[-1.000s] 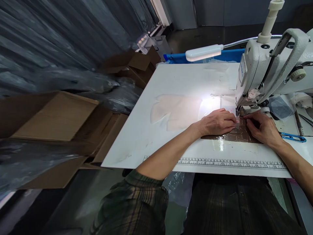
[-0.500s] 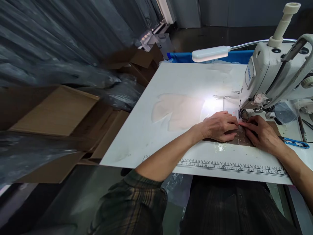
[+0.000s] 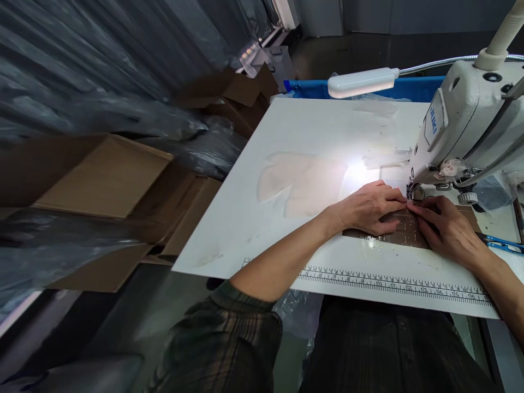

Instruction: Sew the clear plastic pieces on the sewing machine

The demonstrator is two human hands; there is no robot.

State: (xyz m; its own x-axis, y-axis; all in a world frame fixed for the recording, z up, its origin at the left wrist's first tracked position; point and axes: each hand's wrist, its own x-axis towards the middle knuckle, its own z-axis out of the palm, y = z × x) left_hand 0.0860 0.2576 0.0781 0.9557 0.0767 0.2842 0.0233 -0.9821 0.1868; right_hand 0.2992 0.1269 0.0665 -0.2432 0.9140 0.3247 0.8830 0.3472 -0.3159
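At the white sewing machine [image 3: 462, 120], both hands work just in front of the presser foot [image 3: 410, 191]. Sheer pale fabric [image 3: 303, 180] lies spread over the table on the left and seems to run under my left hand [image 3: 370, 207], whose fingers are bent and pressed down on it. My right hand [image 3: 440, 221] pinches the fabric's edge close to the needle, its fingertips nearly meeting the left ones. Beneath the hands is a brown plate [image 3: 403, 232] with a shiny, scratched surface. The bit of cloth between the fingers is mostly hidden.
A printed ruler [image 3: 380, 284] runs along the front edge of the white table [image 3: 229, 240]. Blue thread snips [image 3: 505, 244] lie right of my right hand. A lamp [image 3: 362, 83] hangs over the back. Open cardboard boxes [image 3: 106, 180] and plastic sheeting stand left.
The view has shifted slightly, so the machine sits further right and larger. Both hands stay at the presser foot, with little visible movement against the table.
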